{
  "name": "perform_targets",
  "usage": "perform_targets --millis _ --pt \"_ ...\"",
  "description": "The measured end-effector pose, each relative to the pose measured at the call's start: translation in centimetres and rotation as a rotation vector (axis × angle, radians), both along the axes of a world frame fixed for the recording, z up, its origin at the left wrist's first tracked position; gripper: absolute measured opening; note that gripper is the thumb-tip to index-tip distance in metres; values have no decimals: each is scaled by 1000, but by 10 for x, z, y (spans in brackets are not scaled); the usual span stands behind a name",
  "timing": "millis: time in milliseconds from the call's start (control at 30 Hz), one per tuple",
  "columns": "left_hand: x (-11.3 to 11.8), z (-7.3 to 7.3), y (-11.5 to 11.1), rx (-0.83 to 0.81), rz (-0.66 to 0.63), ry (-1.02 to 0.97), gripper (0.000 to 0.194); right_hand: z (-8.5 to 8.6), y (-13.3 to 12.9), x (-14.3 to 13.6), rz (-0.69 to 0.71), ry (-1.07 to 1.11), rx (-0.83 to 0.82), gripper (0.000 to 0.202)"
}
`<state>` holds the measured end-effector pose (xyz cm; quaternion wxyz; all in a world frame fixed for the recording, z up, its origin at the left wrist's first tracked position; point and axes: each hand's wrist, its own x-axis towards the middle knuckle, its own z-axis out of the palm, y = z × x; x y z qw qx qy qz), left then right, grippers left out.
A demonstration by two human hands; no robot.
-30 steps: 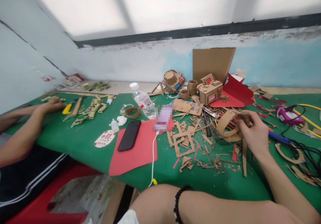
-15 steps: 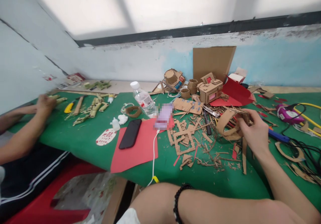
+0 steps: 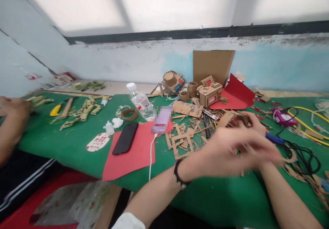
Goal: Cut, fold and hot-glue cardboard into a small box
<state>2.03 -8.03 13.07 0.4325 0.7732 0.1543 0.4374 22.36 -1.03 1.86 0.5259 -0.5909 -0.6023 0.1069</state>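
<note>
My right hand (image 3: 255, 122) grips a curved cardboard ring (image 3: 226, 118) above the heap of scraps. Across the front of it passes my left hand (image 3: 238, 150), smeared by motion, so I cannot make out what its fingers do; a dark beaded bracelet (image 3: 179, 176) circles that wrist. Much of the ring is hidden behind the left hand. Close by lie cardboard offcuts (image 3: 183, 143), metal scissors (image 3: 210, 114) and a blue-handled tool (image 3: 274, 138). Behind them stands a small cardboard box camera (image 3: 209, 94).
A tilted water bottle (image 3: 140, 102), a black phone (image 3: 125, 138) on red paper (image 3: 137, 165) and a purple phone (image 3: 162, 119) lie left of centre. Another person's hand (image 3: 16, 111) is at far left, near a hammer (image 3: 68, 107). Black cables (image 3: 304, 153) and a purple glue gun (image 3: 284, 116) are right.
My left hand has come up from the lower edge and swung rightward in front of the right hand. My right hand keeps hold of the cardboard ring. The view has turned slightly right.
</note>
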Motion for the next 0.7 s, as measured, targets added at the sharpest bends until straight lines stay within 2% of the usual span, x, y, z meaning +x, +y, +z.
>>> perform_targets --millis 67,133,167,233,267,367,400,467,533,567,600,700 --pt "-3 -24 38 -152 353 -205 26 1 0 0 6 -3 -4 34" --pt "-10 -55 71 -197 552 -289 30 0 1 1 -6 -18 -13 32" --pt "-14 -70 85 -232 600 -338 34 0 2 1 -9 -25 -20 31" --pt "-20 -98 107 -330 602 -382 38 -2 4 1 6 -22 -39 31" --pt "-21 -108 113 -397 551 -383 39 -3 4 1 23 -10 -49 32" --pt "-20 -125 120 -523 375 -330 38 -3 4 -1 76 42 -79 35" --pt "-19 -125 119 -524 362 -325 37 -3 4 -2 86 54 -88 36" --pt "-17 -116 113 -472 422 -356 32 -2 4 -2 83 58 -100 36" --pt "-16 -95 100 -386 506 -417 27 -1 3 -2 63 41 -102 34" --pt "-16 -81 90 -347 505 -450 24 -1 3 -2 54 34 -99 34" --pt "-17 -65 78 -330 439 -473 21 -1 3 -2 53 30 -97 33" --pt "-21 -17 33 -304 28 -291 22 -1 2 -1 82 22 -88 35"
